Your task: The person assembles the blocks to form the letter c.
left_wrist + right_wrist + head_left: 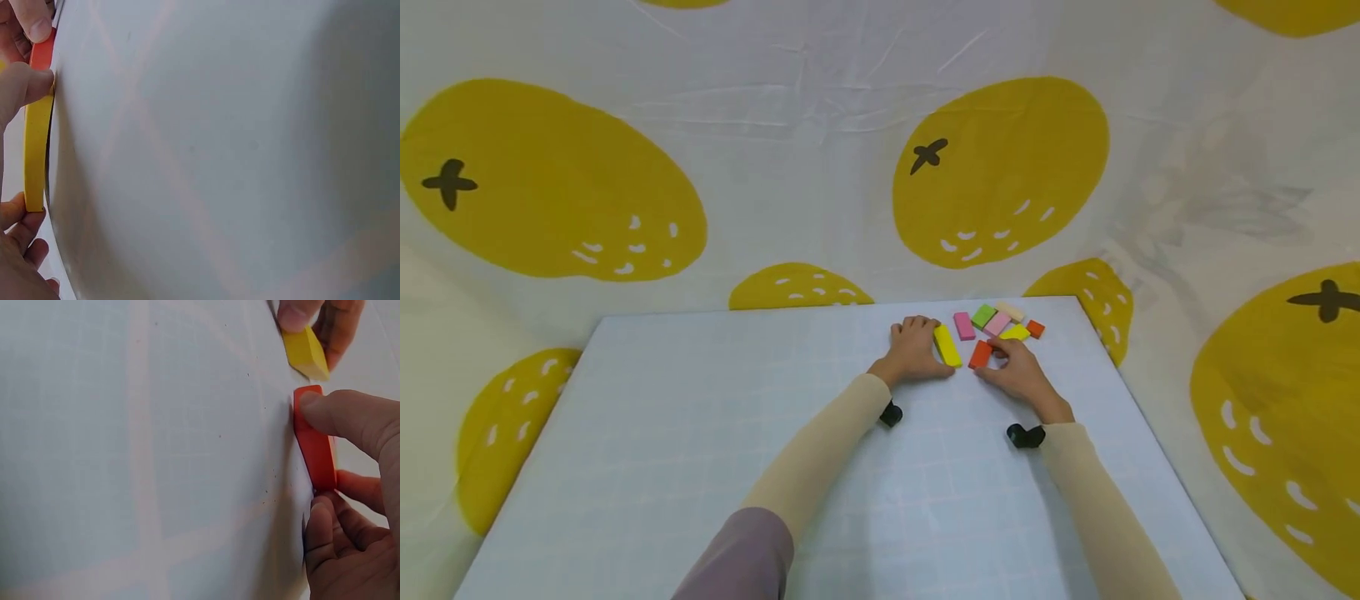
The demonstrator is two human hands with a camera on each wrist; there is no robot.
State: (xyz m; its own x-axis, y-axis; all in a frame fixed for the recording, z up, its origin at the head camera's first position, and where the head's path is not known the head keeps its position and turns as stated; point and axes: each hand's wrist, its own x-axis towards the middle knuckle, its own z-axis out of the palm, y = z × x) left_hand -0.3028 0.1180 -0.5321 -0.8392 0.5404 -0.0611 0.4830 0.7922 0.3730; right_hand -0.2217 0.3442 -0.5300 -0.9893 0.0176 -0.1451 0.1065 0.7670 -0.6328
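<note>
My left hand (pixel 913 350) holds a long yellow block (pixel 947 345) by its two ends, thumb at the near end and fingers at the far end. In the left wrist view this yellow block (pixel 36 153) lies along the white surface. To its right my right hand (pixel 1017 371) grips a red-orange block (pixel 980 354) between thumb and fingers. The red block (pixel 315 440) appears in the right wrist view with the thumb on one end and fingertips at the other. A small gap parts the two blocks in the head view.
Behind the hands lie a pink block (pixel 964 326), a green block (pixel 983 316), a light pink block (pixel 997 323), a cream block (pixel 1010 312), a second yellow block (pixel 1015 332) and a small orange block (pixel 1035 328). The white table (pixel 715 433) meets a fruit-patterned cloth (pixel 820 183) at its back edge.
</note>
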